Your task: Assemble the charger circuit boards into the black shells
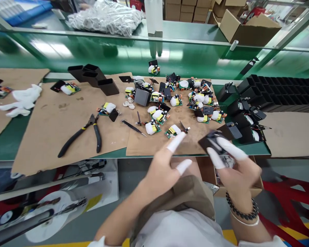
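My right hand, with white finger cots on thumb and forefinger, grips a small black plastic case just past the bench's front edge. What sits inside the case is blurred. My left hand has thumb and forefinger spread, with nothing between them. Its forefinger tip is close to a circuit board carrying a white blob and yellow parts; whether they touch I cannot tell. Several similar boards lie beyond on brown cardboard. To the right stand black cases with boards partly inside.
Cutting pliers lie opened at the left, with tweezers nearer the middle. White gloves rest at far left. Rows of black cases stand at right; several more stand back left. Below the edge is a cardboard box.
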Motion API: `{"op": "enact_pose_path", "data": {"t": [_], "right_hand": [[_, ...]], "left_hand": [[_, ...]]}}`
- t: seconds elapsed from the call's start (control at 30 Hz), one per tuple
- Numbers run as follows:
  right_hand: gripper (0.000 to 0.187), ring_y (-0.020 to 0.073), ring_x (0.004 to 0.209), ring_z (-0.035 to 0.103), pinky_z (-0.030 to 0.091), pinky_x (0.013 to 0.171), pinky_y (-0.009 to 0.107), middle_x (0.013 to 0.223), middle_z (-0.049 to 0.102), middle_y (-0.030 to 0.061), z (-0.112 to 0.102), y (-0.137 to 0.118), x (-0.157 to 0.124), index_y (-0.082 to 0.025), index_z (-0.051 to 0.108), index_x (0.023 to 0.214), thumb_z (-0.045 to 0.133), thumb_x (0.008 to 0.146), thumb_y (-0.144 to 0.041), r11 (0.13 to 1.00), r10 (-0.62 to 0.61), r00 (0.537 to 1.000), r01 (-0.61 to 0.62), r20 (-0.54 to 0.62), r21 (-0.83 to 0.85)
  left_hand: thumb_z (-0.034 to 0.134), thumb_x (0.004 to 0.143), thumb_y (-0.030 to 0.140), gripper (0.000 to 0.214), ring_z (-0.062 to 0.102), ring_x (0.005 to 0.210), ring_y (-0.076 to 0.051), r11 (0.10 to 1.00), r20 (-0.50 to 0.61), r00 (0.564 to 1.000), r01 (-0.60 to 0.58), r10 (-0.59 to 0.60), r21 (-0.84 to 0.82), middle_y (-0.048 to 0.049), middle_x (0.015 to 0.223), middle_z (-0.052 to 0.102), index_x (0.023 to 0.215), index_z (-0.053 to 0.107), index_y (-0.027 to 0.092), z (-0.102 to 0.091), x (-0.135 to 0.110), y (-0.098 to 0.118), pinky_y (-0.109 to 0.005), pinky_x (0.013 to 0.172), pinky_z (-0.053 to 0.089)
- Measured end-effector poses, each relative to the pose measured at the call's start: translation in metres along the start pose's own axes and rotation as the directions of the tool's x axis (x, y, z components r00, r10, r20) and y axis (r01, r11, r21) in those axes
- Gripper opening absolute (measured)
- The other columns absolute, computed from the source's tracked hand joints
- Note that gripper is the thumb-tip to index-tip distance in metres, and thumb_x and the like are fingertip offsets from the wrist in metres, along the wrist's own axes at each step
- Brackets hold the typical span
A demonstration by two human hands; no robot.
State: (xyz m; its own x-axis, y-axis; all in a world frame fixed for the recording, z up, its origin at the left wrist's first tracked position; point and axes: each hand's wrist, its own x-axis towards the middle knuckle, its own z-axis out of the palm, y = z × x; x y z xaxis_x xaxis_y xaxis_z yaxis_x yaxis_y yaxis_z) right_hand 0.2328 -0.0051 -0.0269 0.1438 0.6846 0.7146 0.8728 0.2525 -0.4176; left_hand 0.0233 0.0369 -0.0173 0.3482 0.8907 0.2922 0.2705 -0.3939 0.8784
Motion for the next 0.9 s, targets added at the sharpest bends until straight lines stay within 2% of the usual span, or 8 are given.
{"op": "enact_pose_path", "data": {"t": [0.13, 0.27, 0.4, 0.5, 0.6, 0.7, 0.8, 0.9], "right_hand": [[0.045, 0.0249, 0.088, 0.082, 0.069, 0.078, 0.034, 0.109, 0.084, 0.0078, -0.004, 0.012, -0.007, -0.025, 0.074, 0.125, 0.082, 0.083, -0.013, 0.998, -0.055, 0.998, 0.054, -0.037, -0.019], [0.052, 0.0262, 0.088, 0.083, 0.070, 0.079, 0.036, 0.111, 0.083, 0.0078, 0.008, 0.015, -0.014, -0.025, 0.073, 0.128, 0.085, 0.079, -0.013, 0.999, 0.007, 0.986, -0.014, -0.169, -0.039], [0.050, 0.0243, 0.088, 0.083, 0.070, 0.076, 0.032, 0.109, 0.083, 0.0086, 0.027, 0.020, -0.021, -0.024, 0.069, 0.134, 0.080, 0.086, -0.015, 0.996, -0.061, 0.995, 0.057, -0.073, -0.064], [0.055, 0.0235, 0.085, 0.083, 0.070, 0.073, 0.029, 0.111, 0.083, 0.0092, 0.033, 0.027, -0.025, -0.024, 0.066, 0.139, 0.080, 0.086, -0.016, 0.996, -0.056, 0.995, 0.050, -0.086, -0.068], [0.064, 0.0235, 0.084, 0.083, 0.069, 0.072, 0.028, 0.112, 0.083, 0.0087, 0.033, 0.031, -0.026, -0.025, 0.063, 0.145, 0.081, 0.084, -0.013, 0.997, -0.072, 0.992, 0.068, -0.102, -0.045], [0.072, 0.0257, 0.088, 0.083, 0.071, 0.075, 0.032, 0.113, 0.082, 0.0091, 0.032, 0.030, -0.024, -0.028, 0.056, 0.152, 0.078, 0.085, -0.011, 0.998, -0.055, 0.996, 0.058, -0.075, 0.027], [0.070, 0.0275, 0.089, 0.083, 0.071, 0.074, 0.035, 0.114, 0.082, 0.0093, 0.034, 0.028, -0.024, -0.031, 0.057, 0.151, 0.077, 0.086, -0.014, 0.998, -0.017, 0.998, 0.021, -0.063, 0.052], [0.056, 0.0277, 0.087, 0.083, 0.071, 0.073, 0.036, 0.112, 0.083, 0.0104, 0.038, 0.029, -0.026, -0.028, 0.066, 0.141, 0.077, 0.087, -0.019, 1.000, 0.022, 0.995, -0.020, -0.102, 0.024]], "left_hand": [[0.072, 0.091, 0.024, 0.054, 0.071, 0.125, -0.026, 0.989, -0.161, 0.987, 0.000, 0.024, 0.147, -0.0100, 0.138, 0.073, 0.143, 0.060, 0.020, -0.068, 0.060, -0.002, -0.045, 0.113, 0.056], [0.079, 0.085, 0.020, 0.058, 0.065, 0.124, -0.025, 0.940, -0.180, 0.984, 0.062, -0.001, 0.335, -0.0065, 0.134, 0.073, 0.139, 0.059, 0.016, -0.110, 0.196, -0.022, -0.052, 0.121, 0.046], [0.083, 0.084, 0.034, 0.071, 0.053, 0.136, -0.022, 0.741, -0.234, 0.927, 0.375, -0.293, 0.558, -0.0153, 0.152, 0.060, 0.137, 0.051, 0.000, -0.121, 0.318, -0.063, -0.049, 0.124, 0.037], [0.090, 0.070, 0.055, 0.083, 0.053, 0.140, -0.033, 0.636, -0.249, 0.850, 0.515, -0.464, 0.575, -0.0268, 0.133, 0.068, 0.118, 0.062, -0.008, -0.115, 0.362, -0.093, -0.050, 0.117, 0.042], [0.092, 0.067, 0.056, 0.079, 0.050, 0.144, -0.038, 0.596, -0.284, 0.836, 0.538, -0.471, 0.596, -0.0267, 0.134, 0.068, 0.116, 0.065, 0.000, -0.108, 0.379, -0.107, -0.049, 0.116, 0.042], [0.088, 0.073, 0.034, 0.057, 0.060, 0.133, -0.036, 0.683, -0.218, 0.906, 0.418, -0.364, 0.599, -0.0186, 0.126, 0.071, 0.117, 0.065, 0.005, -0.100, 0.375, -0.096, -0.048, 0.116, 0.044], [0.083, 0.073, 0.018, 0.054, 0.069, 0.115, -0.028, 0.886, 0.014, 0.993, 0.097, -0.115, 0.453, -0.0108, 0.118, 0.073, 0.123, 0.063, 0.009, -0.083, 0.341, -0.066, -0.049, 0.112, 0.050], [0.078, 0.066, 0.006, 0.043, 0.065, 0.129, -0.033, 0.902, 0.295, 0.955, -0.138, 0.012, 0.410, -0.0130, 0.132, 0.070, 0.108, 0.071, 0.015, -0.061, 0.281, -0.034, -0.055, 0.120, 0.045]]}}
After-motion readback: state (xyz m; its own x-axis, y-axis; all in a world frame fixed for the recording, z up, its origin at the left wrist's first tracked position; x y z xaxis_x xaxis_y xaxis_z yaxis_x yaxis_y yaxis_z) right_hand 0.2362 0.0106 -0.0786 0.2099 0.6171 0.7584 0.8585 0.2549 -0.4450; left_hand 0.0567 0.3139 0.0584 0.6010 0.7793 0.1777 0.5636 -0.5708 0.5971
